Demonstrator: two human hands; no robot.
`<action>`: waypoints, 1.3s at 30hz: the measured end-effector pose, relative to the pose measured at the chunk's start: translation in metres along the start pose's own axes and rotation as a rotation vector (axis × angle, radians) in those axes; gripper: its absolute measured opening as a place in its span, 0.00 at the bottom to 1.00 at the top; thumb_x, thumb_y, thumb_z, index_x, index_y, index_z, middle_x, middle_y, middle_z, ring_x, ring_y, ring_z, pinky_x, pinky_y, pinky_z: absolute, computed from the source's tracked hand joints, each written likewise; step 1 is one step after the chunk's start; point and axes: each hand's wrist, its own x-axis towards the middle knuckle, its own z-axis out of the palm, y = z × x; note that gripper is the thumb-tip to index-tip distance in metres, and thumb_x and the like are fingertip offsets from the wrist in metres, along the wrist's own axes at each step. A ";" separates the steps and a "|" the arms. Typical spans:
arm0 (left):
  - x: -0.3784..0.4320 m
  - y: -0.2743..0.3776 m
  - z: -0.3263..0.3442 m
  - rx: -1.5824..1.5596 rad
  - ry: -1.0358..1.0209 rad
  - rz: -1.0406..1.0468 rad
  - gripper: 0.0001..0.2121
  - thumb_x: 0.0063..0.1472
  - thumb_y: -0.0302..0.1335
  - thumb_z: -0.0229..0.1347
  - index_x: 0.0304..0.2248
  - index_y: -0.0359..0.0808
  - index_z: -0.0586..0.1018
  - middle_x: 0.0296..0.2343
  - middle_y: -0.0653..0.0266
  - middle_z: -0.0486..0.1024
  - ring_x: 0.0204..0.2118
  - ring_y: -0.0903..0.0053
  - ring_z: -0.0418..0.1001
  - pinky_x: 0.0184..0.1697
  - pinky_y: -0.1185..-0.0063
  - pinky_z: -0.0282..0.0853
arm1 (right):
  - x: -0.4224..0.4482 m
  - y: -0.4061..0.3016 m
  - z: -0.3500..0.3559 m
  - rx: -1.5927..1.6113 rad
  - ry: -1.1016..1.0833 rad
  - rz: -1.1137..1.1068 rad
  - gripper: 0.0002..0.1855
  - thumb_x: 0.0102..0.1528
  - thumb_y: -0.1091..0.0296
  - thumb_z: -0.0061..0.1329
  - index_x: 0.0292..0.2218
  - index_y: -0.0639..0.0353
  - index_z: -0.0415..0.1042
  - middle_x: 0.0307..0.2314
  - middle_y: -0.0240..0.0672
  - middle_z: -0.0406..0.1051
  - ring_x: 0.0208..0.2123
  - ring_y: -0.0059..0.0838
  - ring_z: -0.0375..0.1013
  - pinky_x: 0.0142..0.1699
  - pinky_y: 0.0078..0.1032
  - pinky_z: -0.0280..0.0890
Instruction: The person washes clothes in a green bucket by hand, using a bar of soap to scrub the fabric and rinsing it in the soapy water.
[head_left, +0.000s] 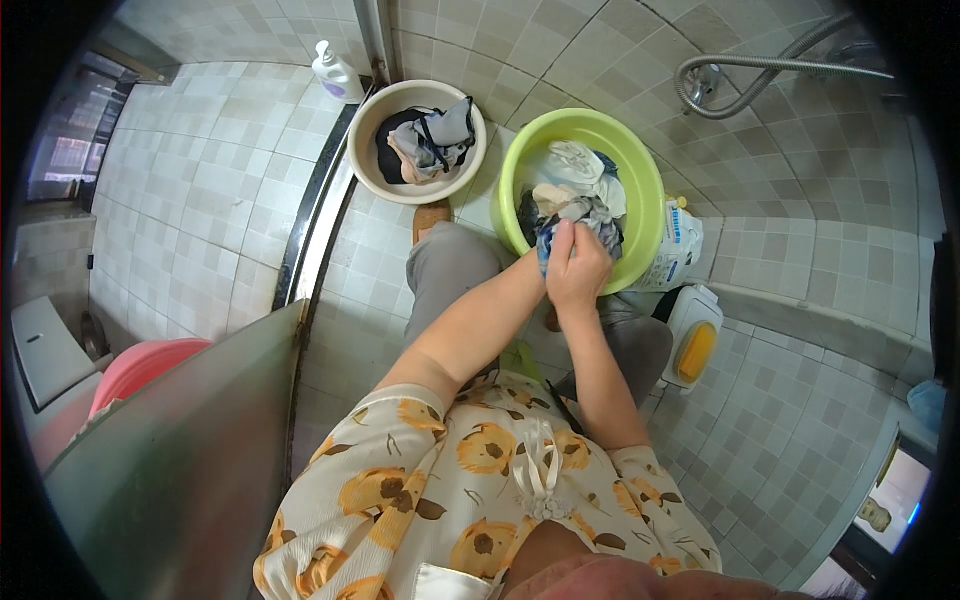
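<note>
A lime-green plastic basin (649, 176) stands before me with wet clothes in it, a white cloth (576, 163) among them. Over its near edge, my right hand (581, 266) is closed on a grey and dark patterned cloth (598, 221). My left hand (551, 251) is at the same bundle, beside a blue patterned part of it; the right hand largely hides its fingers, so its grip cannot be made out. To the left, a smaller cream basin (362, 161) holds grey, black and peach clothes (431, 142).
A white pump bottle (337, 73) stands behind the cream basin. Right of the green basin are a printed plastic bag (679, 244) and a white container with a yellow part (696, 352). A metal shower hose (739, 64) hangs from the tiled wall. A frosted panel (187, 450) rises at left.
</note>
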 end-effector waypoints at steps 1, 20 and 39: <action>0.002 -0.003 0.005 0.032 0.143 0.011 0.11 0.60 0.36 0.42 0.32 0.39 0.71 0.27 0.63 0.72 0.27 0.74 0.72 0.29 0.76 0.69 | 0.009 0.008 0.000 -0.068 -0.019 0.042 0.19 0.55 0.56 0.39 0.23 0.63 0.70 0.21 0.49 0.69 0.26 0.53 0.68 0.33 0.40 0.62; 0.016 -0.016 0.028 1.211 0.890 0.311 0.22 0.51 0.34 0.52 0.42 0.27 0.71 0.37 0.48 0.72 0.41 0.67 0.70 0.44 0.76 0.63 | -0.010 0.092 -0.038 1.113 -0.285 0.897 0.32 0.56 0.48 0.41 0.56 0.52 0.49 0.49 0.32 0.58 0.49 0.28 0.62 0.46 0.27 0.63; 0.009 -0.001 -0.006 0.388 0.351 0.143 0.16 0.56 0.35 0.46 0.40 0.33 0.69 0.34 0.58 0.70 0.35 0.70 0.71 0.35 0.70 0.68 | 0.010 0.028 -0.005 -0.107 0.049 -0.122 0.10 0.45 0.64 0.45 0.26 0.63 0.65 0.20 0.49 0.66 0.23 0.51 0.66 0.29 0.41 0.62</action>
